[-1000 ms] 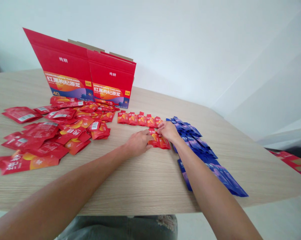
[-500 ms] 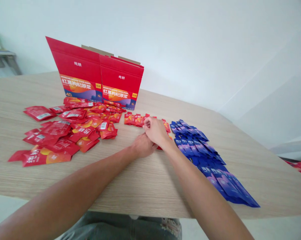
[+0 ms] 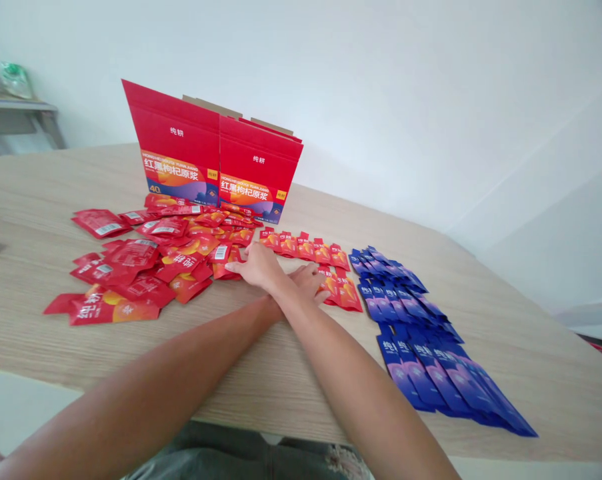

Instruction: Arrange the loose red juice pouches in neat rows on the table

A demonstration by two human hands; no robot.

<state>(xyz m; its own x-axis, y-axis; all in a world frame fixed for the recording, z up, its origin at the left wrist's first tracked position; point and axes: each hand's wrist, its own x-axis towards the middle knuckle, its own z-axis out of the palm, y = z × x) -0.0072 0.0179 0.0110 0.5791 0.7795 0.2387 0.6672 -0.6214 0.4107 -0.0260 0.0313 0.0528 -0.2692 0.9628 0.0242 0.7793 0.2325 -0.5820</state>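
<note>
- While the right hand (image 3: 262,269) is crossing over the left wrist, it is sitting nearest the red pouch at the pile's edge (image 3: 235,255).
- Key relation: that pouch is lying just left of the right hand, by its thumb; palm and fingers are covering part of it. Long axis seems to be running away from the person, but it's partly hidden.
- Left hand (image 3: 303,280) is staying farther from the pile, resting at the left side of the short red row (image 3: 348,293), two pouches showing.
- Right hand: thumb is standing apart from loosely bent fingers; no firm hold is showing, and whether it's pressing the pouch can't be told.
- Left hand: fingers are lying loosely extended, apparently touching a pouch edge, not visibly gripping.
- Around: loose red pile (image 3: 135,257) is spreading leftward on the tabletop (image 3: 261,387) before the red carton (image 3: 181,150); five-pouch back row (image 3: 305,248) is lying beyond the hands; blue pouches (image 3: 431,367) are lying to the right.
- Versus half a second ago: right hand is now reaching farther left, no longer covering the red rows; both rows are showing more fully.
</note>
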